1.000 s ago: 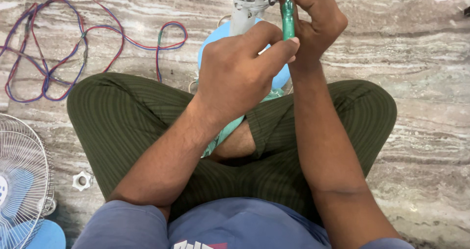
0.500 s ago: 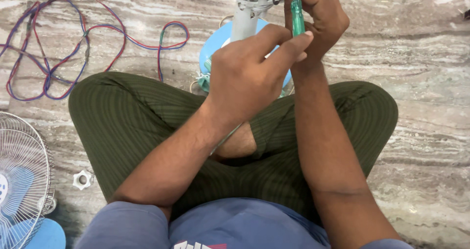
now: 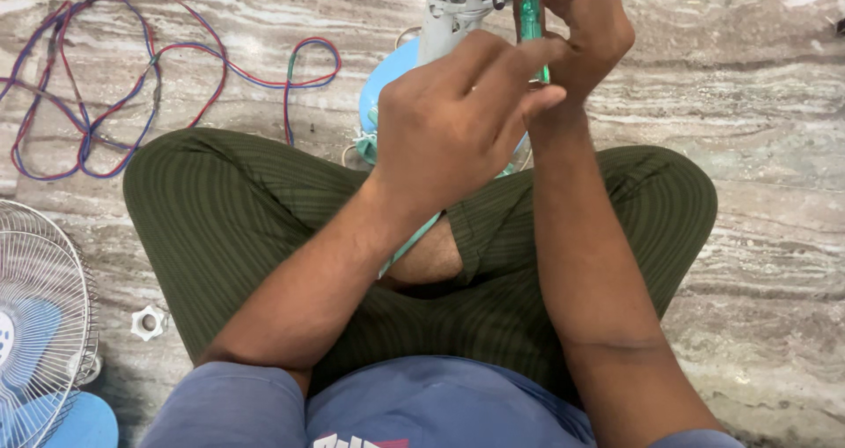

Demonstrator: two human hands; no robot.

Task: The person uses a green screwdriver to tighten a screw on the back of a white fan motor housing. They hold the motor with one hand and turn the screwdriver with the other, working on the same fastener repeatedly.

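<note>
Up at the top edge of the view, both hands meet at a grey motor [image 3: 453, 3] that stands on a neck above a light blue base [image 3: 387, 74]. The person sits cross-legged on the stone floor [image 3: 748, 96] with the base just beyond the knees, which seems meant to keep the motor steady and close enough for both hands to reach

A green screwdriver [image 3: 531, 21] stands nearly upright beside the motor housing, its upper end cut off by the frame, so where the tip sits cannot be told. The right hand [image 3: 590, 34] is curled round the shaft from the far side, fingers partly bent, the palm loosely open rather than clenched. The left hand [image 3: 458, 118] comes in from the near side with its fingers drawn together, thumb and forefinger pinching the lower end of the tool, likely to guide it

Off to the left lie loose wires [image 3: 132, 87] in red, blue and green, well apart from the hands. A white fan guard [image 3: 40, 325] with blue blades behind it lies at the lower left, and a small white nut [image 3: 148, 323] lies just beside it on the floor
</note>
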